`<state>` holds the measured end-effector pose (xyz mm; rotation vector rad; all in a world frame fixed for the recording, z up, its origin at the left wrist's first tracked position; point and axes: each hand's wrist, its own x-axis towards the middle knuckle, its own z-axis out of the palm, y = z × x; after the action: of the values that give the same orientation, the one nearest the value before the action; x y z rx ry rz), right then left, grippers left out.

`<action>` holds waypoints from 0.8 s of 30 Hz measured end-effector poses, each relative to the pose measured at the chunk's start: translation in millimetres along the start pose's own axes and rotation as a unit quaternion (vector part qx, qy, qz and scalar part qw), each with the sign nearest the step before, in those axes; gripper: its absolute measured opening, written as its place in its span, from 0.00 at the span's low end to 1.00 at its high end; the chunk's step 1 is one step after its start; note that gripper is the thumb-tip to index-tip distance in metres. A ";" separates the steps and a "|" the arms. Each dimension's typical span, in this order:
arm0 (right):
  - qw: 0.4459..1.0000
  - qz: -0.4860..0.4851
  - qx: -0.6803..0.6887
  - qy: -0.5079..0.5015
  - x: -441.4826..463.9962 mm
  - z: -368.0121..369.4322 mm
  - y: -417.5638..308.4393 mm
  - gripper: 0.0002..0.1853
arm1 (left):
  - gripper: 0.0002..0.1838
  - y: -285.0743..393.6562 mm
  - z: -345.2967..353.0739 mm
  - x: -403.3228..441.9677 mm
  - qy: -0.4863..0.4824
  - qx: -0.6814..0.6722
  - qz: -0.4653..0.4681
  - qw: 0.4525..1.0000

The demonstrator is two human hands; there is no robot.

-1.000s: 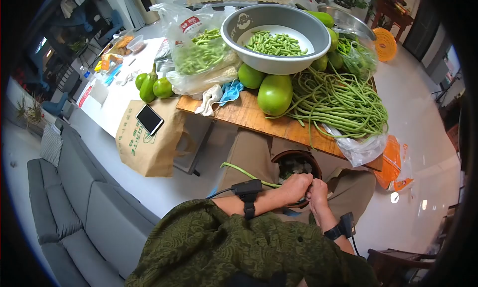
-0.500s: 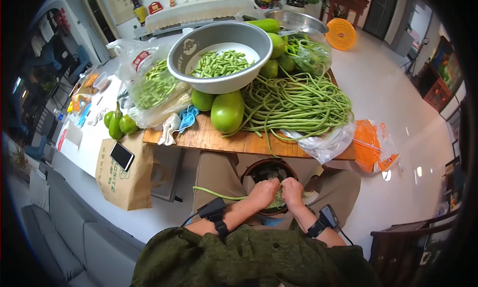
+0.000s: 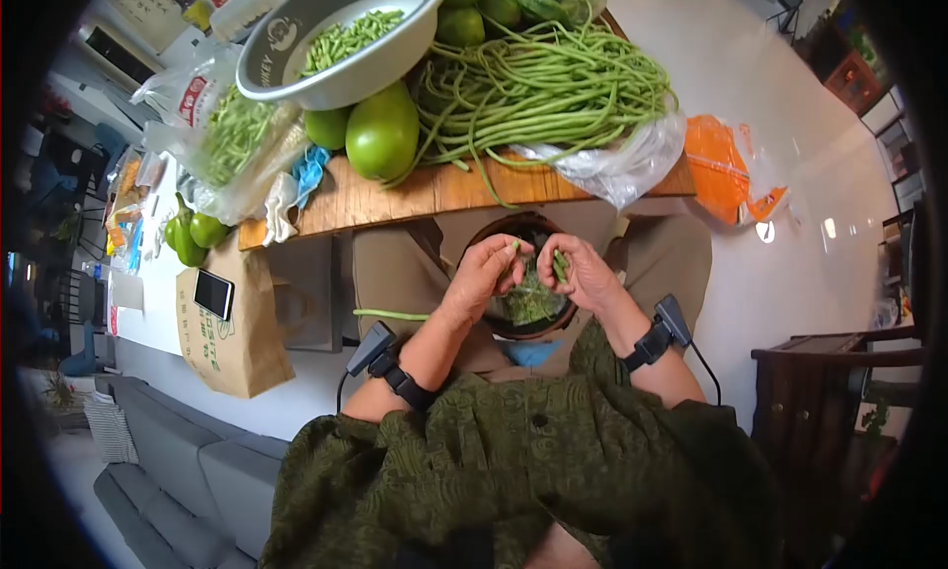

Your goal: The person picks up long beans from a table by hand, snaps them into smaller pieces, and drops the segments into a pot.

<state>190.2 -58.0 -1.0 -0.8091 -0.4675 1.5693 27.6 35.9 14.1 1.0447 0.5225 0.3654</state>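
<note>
My left hand (image 3: pixel 488 273) is closed on a long green bean (image 3: pixel 390 314), whose tail sticks out to the left below my wrist and whose tip shows at my fingertips. Short bean pieces (image 3: pixel 561 265) are held in the curled fingers of my right hand (image 3: pixel 578 273). The hands are a little apart, above a round bin (image 3: pixel 568 317) with green scraps inside, between my knees. A pile of long beans (image 3: pixel 553 85) lies on the wooden board (image 3: pixel 346 202) in front. Cut bean pieces (image 3: pixel 351 40) are in the grey basin (image 3: pixel 395 60).
Large green gourds (image 3: pixel 383 134) sit beside the basin. To the left are a plastic bag of beans (image 3: pixel 232 139), a blue mask (image 3: pixel 311 169), a paper bag (image 3: pixel 232 342) and a phone (image 3: pixel 213 294). An orange bag (image 3: pixel 716 169) lies at the right; a grey sofa (image 3: pixel 197 470) is lower left.
My hands have moved apart from each other above the bin, and bean pieces now show in my right hand. The view has tilted down, shifting the table upward.
</note>
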 end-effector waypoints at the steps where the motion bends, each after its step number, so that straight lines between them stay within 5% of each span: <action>1: 1.000 -0.007 -0.024 -0.009 2.4 -2.5 -0.7 0.10 | 0.13 2.8 1.5 -1.0 0.004 0.020 -0.005 1.000; 7: 0.999 0.020 -0.020 0.028 1.5 4.9 2.2 0.04 | 0.10 4.3 2.0 0.2 0.024 0.064 -0.011 0.998; 16: 0.970 -0.062 -0.182 0.151 2.1 11.9 8.7 0.03 | 0.09 -1.5 2.1 1.7 0.016 0.104 -0.046 0.993; 24: 0.957 -0.101 -0.226 0.149 4.8 8.7 13.3 0.01 | 0.08 -7.7 1.2 4.3 -0.006 0.147 -0.075 0.986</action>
<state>174.7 -54.3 -5.6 -1.2832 -0.6769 1.1369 32.2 33.8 6.7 1.2828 0.6539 0.1501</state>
